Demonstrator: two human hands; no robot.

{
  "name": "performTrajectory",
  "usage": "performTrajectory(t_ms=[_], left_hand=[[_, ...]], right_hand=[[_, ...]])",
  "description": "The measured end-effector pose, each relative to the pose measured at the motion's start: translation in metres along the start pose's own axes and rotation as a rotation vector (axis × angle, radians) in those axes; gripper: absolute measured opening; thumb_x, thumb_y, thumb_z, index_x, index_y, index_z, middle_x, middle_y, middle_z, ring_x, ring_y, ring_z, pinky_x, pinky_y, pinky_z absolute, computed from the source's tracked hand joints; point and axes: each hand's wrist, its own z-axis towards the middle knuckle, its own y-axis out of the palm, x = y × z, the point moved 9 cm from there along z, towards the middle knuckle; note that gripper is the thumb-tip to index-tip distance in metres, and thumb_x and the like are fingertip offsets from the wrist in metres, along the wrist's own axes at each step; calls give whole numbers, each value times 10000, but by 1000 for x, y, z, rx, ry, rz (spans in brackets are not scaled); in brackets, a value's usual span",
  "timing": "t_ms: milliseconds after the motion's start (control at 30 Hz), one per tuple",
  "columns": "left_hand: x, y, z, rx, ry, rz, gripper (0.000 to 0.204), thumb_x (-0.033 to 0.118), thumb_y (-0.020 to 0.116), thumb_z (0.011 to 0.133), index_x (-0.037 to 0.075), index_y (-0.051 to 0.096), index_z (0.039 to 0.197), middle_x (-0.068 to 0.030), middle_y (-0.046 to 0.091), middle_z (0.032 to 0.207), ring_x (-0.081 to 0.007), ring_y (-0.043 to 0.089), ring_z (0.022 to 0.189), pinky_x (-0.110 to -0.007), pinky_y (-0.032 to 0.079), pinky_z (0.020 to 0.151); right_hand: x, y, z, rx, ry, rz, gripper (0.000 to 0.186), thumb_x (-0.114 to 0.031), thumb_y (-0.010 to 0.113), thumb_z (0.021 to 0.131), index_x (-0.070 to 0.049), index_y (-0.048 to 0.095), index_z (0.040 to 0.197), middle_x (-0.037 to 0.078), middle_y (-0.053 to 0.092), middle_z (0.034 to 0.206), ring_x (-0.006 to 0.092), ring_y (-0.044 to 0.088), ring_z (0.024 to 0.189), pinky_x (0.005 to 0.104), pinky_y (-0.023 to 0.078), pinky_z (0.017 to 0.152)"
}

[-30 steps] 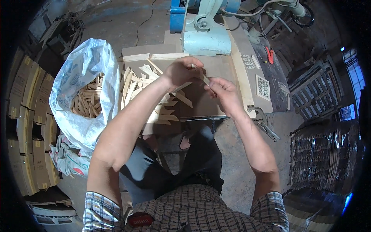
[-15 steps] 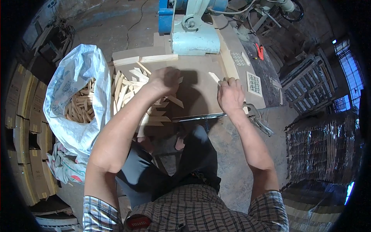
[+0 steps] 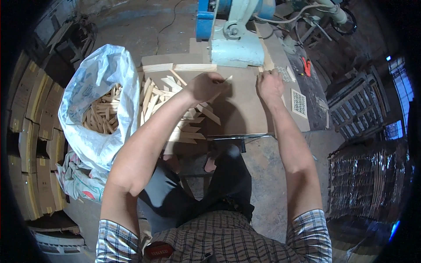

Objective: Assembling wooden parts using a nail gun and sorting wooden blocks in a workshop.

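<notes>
My left hand [image 3: 206,89] is closed over the right side of a pile of short wooden strips [image 3: 152,97] on the work table. The pale pointed tip of a wooden strip [image 3: 229,79] sticks out from its fingers. My right hand [image 3: 270,86] rests farther right, its fingers curled down against the table beside the wooden guide rail [image 3: 267,65]. Whatever lies under those fingers is hidden. Just beyond both hands stands a machine with a pale green guard [image 3: 237,53].
A white woven sack [image 3: 72,116] full of wooden pieces stands left of the table. Long strips [image 3: 180,67] lie along the back. Right of the rail are a patterned lattice panel [image 3: 299,103] and red-handled pliers [image 3: 306,67]. Cardboard boxes [image 3: 33,127] are stacked far left.
The view has shifted, so the table sits farther right. My right hand has moved forward toward the machine, and the strip at its fingers no longer shows. My left hand has moved slightly forward.
</notes>
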Motion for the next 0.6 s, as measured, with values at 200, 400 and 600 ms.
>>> performTrajectory(t_ms=[200,400,600], left_hand=[[-12,9,8,-113,-110,-632,148,190,665,989,44,673,970,-46,678,859,-161,648,728,-309,539,658],[-4,25,5,-75,-96,-706,114,141,686,950,30,687,979,-68,697,870,-172,680,759,-311,574,685],[6,-7,0,-122,-75,501,275,325,712,906,118,750,1083,-125,756,1110,-321,725,1000,-407,562,919]], right_hand=[[-51,-43,-65,-205,68,1043,241,-226,730,947,-31,698,1084,144,661,962,245,644,813,370,529,737],[-86,-68,-96,-126,-25,882,229,-99,741,914,-23,653,1111,88,657,854,187,625,765,324,515,699],[-21,-70,-100,-22,-122,340,219,-182,677,872,-93,739,1063,152,684,948,340,674,849,456,537,780]])
